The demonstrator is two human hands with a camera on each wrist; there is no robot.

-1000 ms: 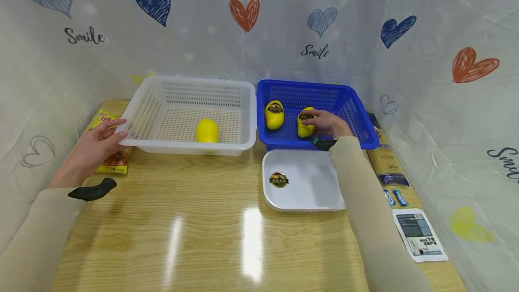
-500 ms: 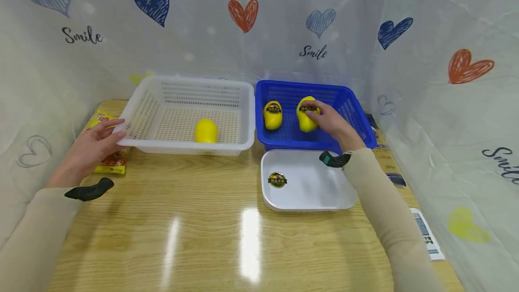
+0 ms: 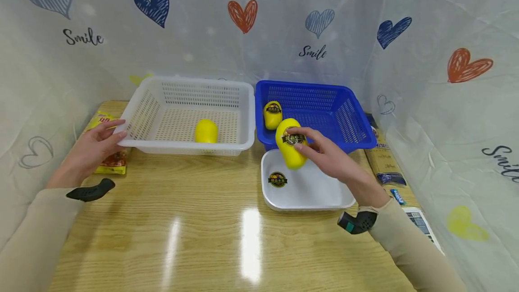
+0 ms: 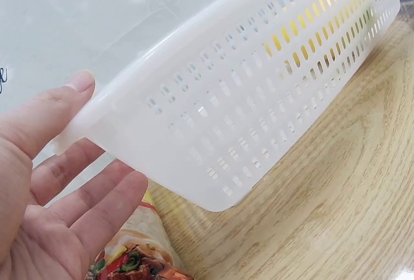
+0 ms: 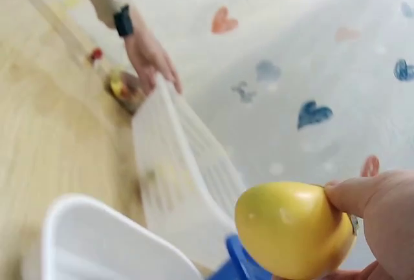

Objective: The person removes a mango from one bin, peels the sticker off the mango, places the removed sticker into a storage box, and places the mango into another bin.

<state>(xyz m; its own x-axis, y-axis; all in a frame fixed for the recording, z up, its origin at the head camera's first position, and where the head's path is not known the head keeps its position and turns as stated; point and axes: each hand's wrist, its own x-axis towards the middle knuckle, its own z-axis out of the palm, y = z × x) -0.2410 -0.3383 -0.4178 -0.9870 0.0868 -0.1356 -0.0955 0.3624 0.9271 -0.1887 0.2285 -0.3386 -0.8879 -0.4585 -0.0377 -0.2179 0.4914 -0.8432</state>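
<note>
Right hand (image 3: 332, 159) grips yellow fruit (image 3: 289, 148); left hand (image 3: 91, 148) touches white basket (image 3: 190, 148).

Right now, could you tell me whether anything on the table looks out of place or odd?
One oddity: a round fruit sticker lies stuck on the white tray, off any fruit. Nothing looks spilled or damaged.

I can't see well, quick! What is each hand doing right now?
Left hand: open, thumb on the white basket rim.
Right hand: holding a yellow fruit above the white tray.
</note>
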